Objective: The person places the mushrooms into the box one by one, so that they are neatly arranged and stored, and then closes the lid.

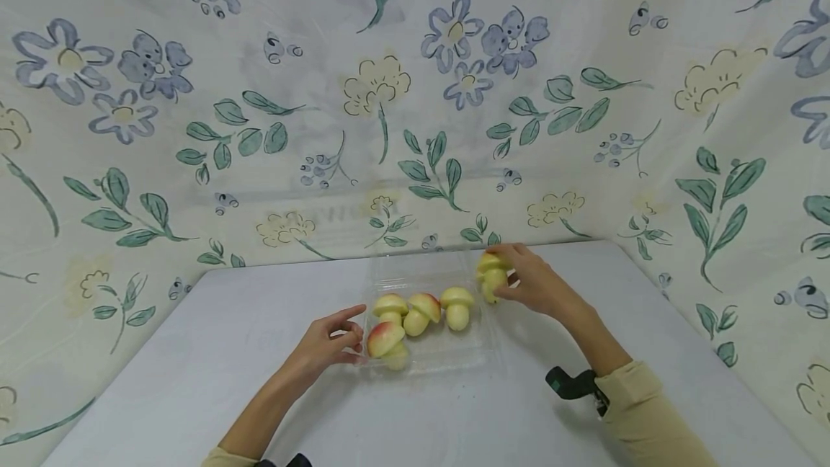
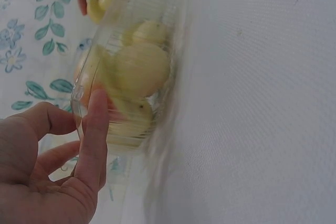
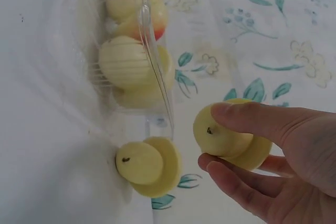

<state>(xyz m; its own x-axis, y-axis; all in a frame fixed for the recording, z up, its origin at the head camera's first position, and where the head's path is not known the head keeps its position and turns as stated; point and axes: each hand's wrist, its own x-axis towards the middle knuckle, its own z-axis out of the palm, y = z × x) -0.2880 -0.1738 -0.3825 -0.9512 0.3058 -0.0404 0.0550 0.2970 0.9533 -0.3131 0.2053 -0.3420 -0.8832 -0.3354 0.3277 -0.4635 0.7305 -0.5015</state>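
A clear plastic clamshell container (image 1: 428, 360) stands on the table with several mushroom-shaped yellow fruits (image 1: 457, 308) inside, some with red-blushed caps. My left hand (image 1: 327, 341) grips its left edge, thumb along the near side and a bent finger at the rim (image 2: 79, 94). Beyond its right side, my right hand (image 1: 537, 281) holds another mushroom-shaped fruit (image 3: 216, 132) between thumb and fingers. Below the held one, a further mushroom-shaped fruit (image 3: 140, 162) lies on the table next to the container, mostly hidden behind the held fruit in the head view.
The container's transparent lid (image 1: 421, 265) lies folded back toward the wall. A white table (image 1: 246, 337) extends around it. Floral cloth (image 1: 389, 121) hangs behind and at the sides. Dark wrist cameras (image 1: 573, 384) sit at the sleeve cuffs.
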